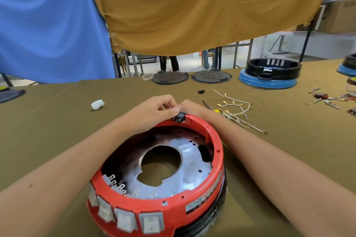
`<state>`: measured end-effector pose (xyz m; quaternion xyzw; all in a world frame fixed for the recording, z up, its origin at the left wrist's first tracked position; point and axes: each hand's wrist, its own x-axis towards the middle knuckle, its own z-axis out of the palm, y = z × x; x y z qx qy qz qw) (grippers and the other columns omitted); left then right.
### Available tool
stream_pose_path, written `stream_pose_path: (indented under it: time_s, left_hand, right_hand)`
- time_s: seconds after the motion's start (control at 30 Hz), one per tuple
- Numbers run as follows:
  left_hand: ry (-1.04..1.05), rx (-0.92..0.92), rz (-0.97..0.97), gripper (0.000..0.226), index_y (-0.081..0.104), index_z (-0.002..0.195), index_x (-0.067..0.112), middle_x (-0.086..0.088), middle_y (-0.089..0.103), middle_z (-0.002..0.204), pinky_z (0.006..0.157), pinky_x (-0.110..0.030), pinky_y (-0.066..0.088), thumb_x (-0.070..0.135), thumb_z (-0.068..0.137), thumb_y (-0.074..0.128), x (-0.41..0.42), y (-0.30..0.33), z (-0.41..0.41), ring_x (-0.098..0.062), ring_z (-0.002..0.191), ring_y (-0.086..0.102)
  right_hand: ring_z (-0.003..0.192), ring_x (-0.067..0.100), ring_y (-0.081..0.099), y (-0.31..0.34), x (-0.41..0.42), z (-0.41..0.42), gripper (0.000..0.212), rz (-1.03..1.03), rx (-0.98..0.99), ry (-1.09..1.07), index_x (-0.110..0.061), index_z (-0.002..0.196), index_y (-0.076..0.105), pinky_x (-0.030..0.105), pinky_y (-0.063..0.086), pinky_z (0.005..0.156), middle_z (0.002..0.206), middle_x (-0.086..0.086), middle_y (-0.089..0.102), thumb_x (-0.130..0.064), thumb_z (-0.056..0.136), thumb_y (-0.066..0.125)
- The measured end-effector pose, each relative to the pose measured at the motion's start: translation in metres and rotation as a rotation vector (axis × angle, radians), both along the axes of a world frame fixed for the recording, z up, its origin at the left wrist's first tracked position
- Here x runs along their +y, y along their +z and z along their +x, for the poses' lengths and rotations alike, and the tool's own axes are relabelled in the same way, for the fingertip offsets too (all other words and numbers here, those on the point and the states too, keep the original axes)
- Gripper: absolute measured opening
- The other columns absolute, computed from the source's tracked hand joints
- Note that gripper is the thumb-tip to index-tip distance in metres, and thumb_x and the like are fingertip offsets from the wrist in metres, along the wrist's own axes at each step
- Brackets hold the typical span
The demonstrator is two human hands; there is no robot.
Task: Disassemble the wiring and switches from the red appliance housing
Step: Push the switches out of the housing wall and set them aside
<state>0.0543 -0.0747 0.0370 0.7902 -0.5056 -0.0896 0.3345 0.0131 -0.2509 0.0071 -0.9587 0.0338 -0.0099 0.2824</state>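
Pinching hard at the far rim, the left hand [154,110] has thumb and curled fingers clamped on a small black plug-in socket [179,117] seated in a notch of the round red plastic appliance housing [194,201], its metal prongs pointing inward. Right beside it, the right hand [194,107] wraps over the outside of that same rim behind the socket; its fingertips are hidden, so whether it grips the socket or only braces the shell cannot be told. That housing sits open side up near the tabletop's near edge, showing a silvery metal plate [173,161] with a large centre hole inside. Along its near wall runs a row of grey rocker switches [134,221], bare terminals poking up behind them. Loose white wires with brass crimp terminals [238,110] lie on the olive cloth-covered tabletop [57,121] just right of the hands, with a yellow-handled screwdriver [213,109] touching them. A crumpled white wad [97,104] rests to the left. Towards the far edge lie two dark round plates [189,77] and a black-and-blue housing [269,75]; more small parts [331,98] scatter by the right edge.
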Motion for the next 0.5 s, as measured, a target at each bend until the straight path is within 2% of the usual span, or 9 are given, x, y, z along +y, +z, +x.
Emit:
stream_pose_path:
  time_s: [0.03, 0.13, 0.23, 0.37, 0.5]
  left_hand:
    - [0.001, -0.003, -0.001, 0.015, 0.063, 0.091, 0.031, 0.012, 0.066, 0.091, 0.079, -0.029, 0.049, 0.041, 0.098, 0.055, 0.000, 0.000, 0.000, -0.007, 0.080, 0.061]
    - [0.003, -0.006, -0.004, 0.013, 0.063, 0.091, 0.032, 0.010, 0.067, 0.093, 0.084, -0.034, 0.051, 0.041, 0.098, 0.055, 0.001, 0.000, 0.001, -0.011, 0.083, 0.062]
    - [0.007, -0.010, 0.002, 0.013, 0.063, 0.093, 0.032, 0.008, 0.067, 0.095, 0.086, -0.035, 0.050, 0.041, 0.098, 0.055, 0.000, 0.000, 0.000, -0.015, 0.087, 0.062]
    - [0.008, -0.017, 0.005, 0.013, 0.062, 0.092, 0.033, 0.010, 0.067, 0.094, 0.086, -0.036, 0.051, 0.041, 0.098, 0.054, 0.000, -0.001, 0.000, -0.012, 0.085, 0.061]
    - [-0.003, -0.009, -0.015, 0.014, 0.061, 0.087, 0.036, 0.013, 0.065, 0.088, 0.080, -0.031, 0.049, 0.039, 0.099, 0.054, 0.000, -0.001, 0.001, -0.005, 0.078, 0.058]
  right_hand:
    - [0.061, 0.015, 0.041, -0.003, -0.003, 0.001, 0.038, 0.010, -0.048, -0.018, -0.014, 0.064, 0.041, 0.034, 0.036, 0.064, 0.066, 0.001, 0.043, -0.013, 0.101, 0.048]
    - [0.045, 0.003, 0.036, -0.006, -0.015, -0.003, 0.041, 0.207, -0.256, -0.143, -0.015, 0.060, 0.041, 0.030, 0.030, 0.056, 0.052, -0.007, 0.041, -0.019, 0.100, 0.046]
    - [0.041, -0.002, 0.037, -0.001, -0.023, -0.009, 0.041, 0.223, -0.344, -0.112, -0.016, 0.061, 0.036, 0.024, 0.034, 0.054, 0.054, -0.005, 0.035, -0.020, 0.100, 0.048]
    - [0.046, 0.004, 0.037, 0.002, -0.018, -0.009, 0.032, 0.285, -0.220, -0.036, -0.011, 0.070, 0.051, 0.025, 0.031, 0.054, 0.059, 0.000, 0.037, -0.019, 0.102, 0.048]
    - [0.057, 0.013, 0.039, 0.003, -0.013, -0.003, 0.037, 0.271, 0.006, 0.033, -0.009, 0.067, 0.051, 0.032, 0.035, 0.064, 0.064, 0.005, 0.046, -0.016, 0.103, 0.046]
